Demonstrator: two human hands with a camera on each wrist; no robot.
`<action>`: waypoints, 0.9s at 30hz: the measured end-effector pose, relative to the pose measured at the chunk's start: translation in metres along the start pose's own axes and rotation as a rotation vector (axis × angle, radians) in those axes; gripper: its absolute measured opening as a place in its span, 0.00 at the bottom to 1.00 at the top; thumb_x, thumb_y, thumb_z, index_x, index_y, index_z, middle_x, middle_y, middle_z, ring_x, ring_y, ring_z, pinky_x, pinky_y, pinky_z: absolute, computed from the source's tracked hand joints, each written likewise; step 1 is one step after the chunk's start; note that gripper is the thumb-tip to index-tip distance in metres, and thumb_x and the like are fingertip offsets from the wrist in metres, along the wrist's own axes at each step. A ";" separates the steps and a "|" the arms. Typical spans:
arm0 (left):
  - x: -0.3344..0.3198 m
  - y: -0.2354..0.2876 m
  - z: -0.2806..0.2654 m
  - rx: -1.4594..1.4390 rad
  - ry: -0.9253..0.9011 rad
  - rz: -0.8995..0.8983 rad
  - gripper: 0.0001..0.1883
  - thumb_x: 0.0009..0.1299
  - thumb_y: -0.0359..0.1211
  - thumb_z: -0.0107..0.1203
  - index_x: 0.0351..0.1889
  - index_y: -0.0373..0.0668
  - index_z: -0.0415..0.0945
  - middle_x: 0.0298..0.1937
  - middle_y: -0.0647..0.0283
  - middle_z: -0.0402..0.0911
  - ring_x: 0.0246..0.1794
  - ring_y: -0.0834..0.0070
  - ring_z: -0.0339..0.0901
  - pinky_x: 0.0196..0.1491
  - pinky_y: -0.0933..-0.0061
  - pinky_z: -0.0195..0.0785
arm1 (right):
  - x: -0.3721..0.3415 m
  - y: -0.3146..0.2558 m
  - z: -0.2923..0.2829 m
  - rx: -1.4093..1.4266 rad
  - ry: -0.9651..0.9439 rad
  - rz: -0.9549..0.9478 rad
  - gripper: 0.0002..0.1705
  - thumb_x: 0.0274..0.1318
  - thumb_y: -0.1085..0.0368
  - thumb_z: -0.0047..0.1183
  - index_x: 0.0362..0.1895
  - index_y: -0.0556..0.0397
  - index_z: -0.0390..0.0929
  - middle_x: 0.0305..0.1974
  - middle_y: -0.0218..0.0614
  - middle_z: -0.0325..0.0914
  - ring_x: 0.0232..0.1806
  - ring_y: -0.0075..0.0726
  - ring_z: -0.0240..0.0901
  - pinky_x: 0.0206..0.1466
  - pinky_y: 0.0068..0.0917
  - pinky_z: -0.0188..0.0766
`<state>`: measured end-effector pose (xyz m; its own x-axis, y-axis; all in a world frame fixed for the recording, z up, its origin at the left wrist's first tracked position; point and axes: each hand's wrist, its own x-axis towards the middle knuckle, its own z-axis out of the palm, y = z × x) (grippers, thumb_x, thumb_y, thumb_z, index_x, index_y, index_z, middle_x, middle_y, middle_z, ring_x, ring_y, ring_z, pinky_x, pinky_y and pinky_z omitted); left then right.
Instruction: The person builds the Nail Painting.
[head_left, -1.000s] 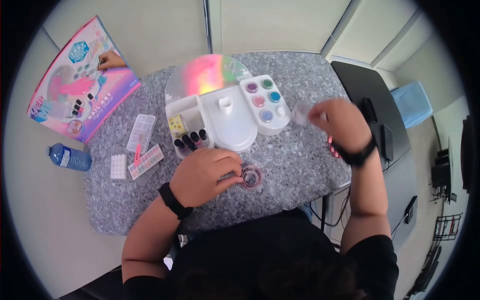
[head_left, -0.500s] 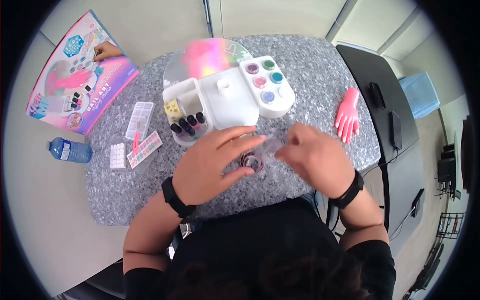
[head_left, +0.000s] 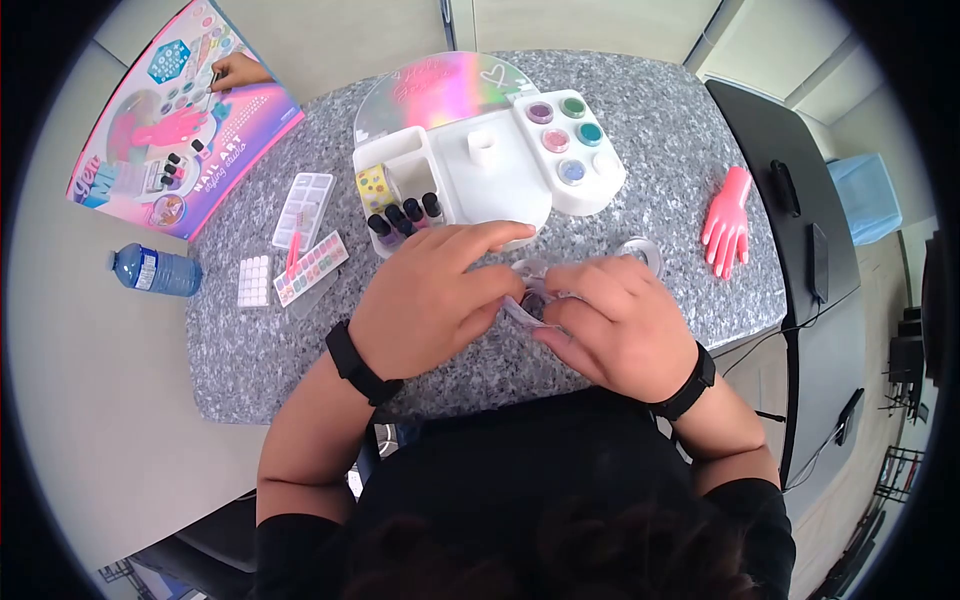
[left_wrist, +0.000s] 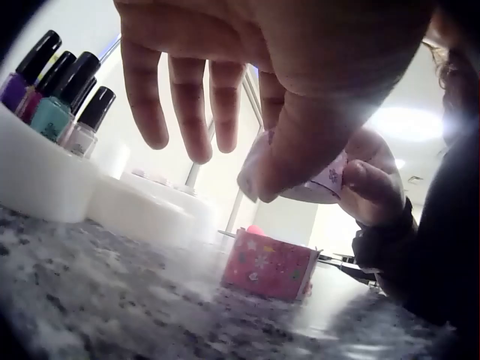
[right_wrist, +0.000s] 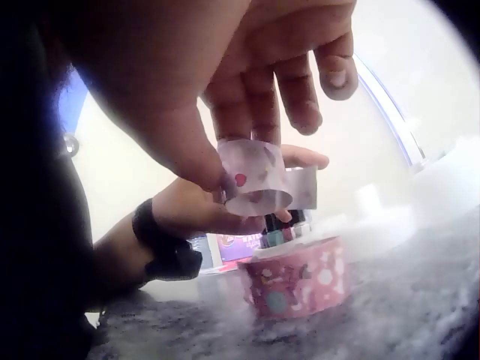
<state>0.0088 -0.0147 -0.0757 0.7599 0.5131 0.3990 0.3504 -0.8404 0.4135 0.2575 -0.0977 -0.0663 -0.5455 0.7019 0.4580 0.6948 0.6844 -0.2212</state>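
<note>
A translucent strip with small printed motifs (right_wrist: 251,169) is curled into a loop between my hands. My right hand (head_left: 625,325) pinches the loop between thumb and fingers. From the left, my left hand (head_left: 430,300) pinches the strip's loose end (right_wrist: 301,187) with thumb and index finger, its other fingers spread. Just below both hands stands a pink patterned roll (right_wrist: 296,277) on the table, also plain as a pink roll (left_wrist: 270,266) in the left wrist view. In the head view, the hands largely hide that roll.
A pale ring (head_left: 655,250) lies beyond my right hand. Ahead stands a white station (head_left: 490,205) with nail polish bottles (head_left: 410,215) and glitter pots (head_left: 555,140). A pink model hand (head_left: 727,225) lies right; sticker sheets (head_left: 312,268), a bottle (head_left: 155,270) and a box (head_left: 185,125) are left.
My right hand has come from the far right to the middle with the translucent strip. My left hand has left the pink roll and now pinches the strip's end. The head view has shifted.
</note>
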 end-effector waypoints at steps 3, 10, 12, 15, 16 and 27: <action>-0.001 0.000 -0.002 0.011 -0.011 0.017 0.13 0.58 0.28 0.75 0.39 0.51 0.85 0.70 0.68 0.83 0.60 0.62 0.84 0.61 0.56 0.74 | 0.000 -0.001 -0.003 -0.008 0.037 0.018 0.16 0.53 0.59 0.74 0.41 0.50 0.83 0.55 0.33 0.78 0.55 0.43 0.77 0.57 0.42 0.73; 0.000 0.002 -0.007 0.047 0.002 0.033 0.17 0.56 0.43 0.80 0.37 0.51 0.85 0.67 0.69 0.85 0.57 0.64 0.85 0.58 0.58 0.74 | -0.002 0.000 -0.004 -0.060 0.054 0.069 0.17 0.52 0.56 0.74 0.40 0.49 0.83 0.54 0.34 0.79 0.57 0.45 0.77 0.59 0.43 0.73; 0.001 -0.002 -0.007 0.049 0.006 0.041 0.17 0.56 0.44 0.80 0.37 0.51 0.85 0.66 0.69 0.85 0.56 0.65 0.85 0.58 0.58 0.74 | -0.003 0.003 -0.003 -0.072 0.051 0.074 0.17 0.53 0.55 0.74 0.40 0.48 0.83 0.53 0.34 0.79 0.57 0.45 0.77 0.58 0.44 0.73; 0.001 -0.003 -0.008 0.067 0.026 0.030 0.17 0.56 0.43 0.80 0.36 0.50 0.85 0.66 0.69 0.86 0.55 0.66 0.85 0.57 0.58 0.74 | -0.004 0.006 0.000 -0.068 0.027 0.103 0.16 0.55 0.54 0.74 0.41 0.47 0.83 0.50 0.34 0.79 0.54 0.45 0.76 0.56 0.44 0.73; 0.001 -0.004 -0.009 0.051 0.022 0.029 0.17 0.56 0.43 0.80 0.36 0.50 0.85 0.65 0.69 0.86 0.56 0.66 0.85 0.57 0.59 0.74 | -0.004 0.006 0.000 -0.053 0.008 0.128 0.16 0.56 0.54 0.74 0.41 0.46 0.84 0.49 0.34 0.79 0.53 0.45 0.76 0.55 0.44 0.73; 0.001 0.000 -0.005 -0.126 -0.080 0.227 0.13 0.60 0.47 0.75 0.33 0.53 0.87 0.63 0.70 0.88 0.54 0.65 0.86 0.56 0.60 0.74 | -0.009 0.007 0.005 -0.033 0.052 0.275 0.11 0.62 0.58 0.70 0.37 0.49 0.84 0.35 0.36 0.80 0.40 0.49 0.77 0.45 0.44 0.76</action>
<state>0.0069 -0.0130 -0.0713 0.8539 0.2946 0.4290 0.0990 -0.9012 0.4219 0.2650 -0.0978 -0.0759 -0.3098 0.8487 0.4287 0.8288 0.4620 -0.3156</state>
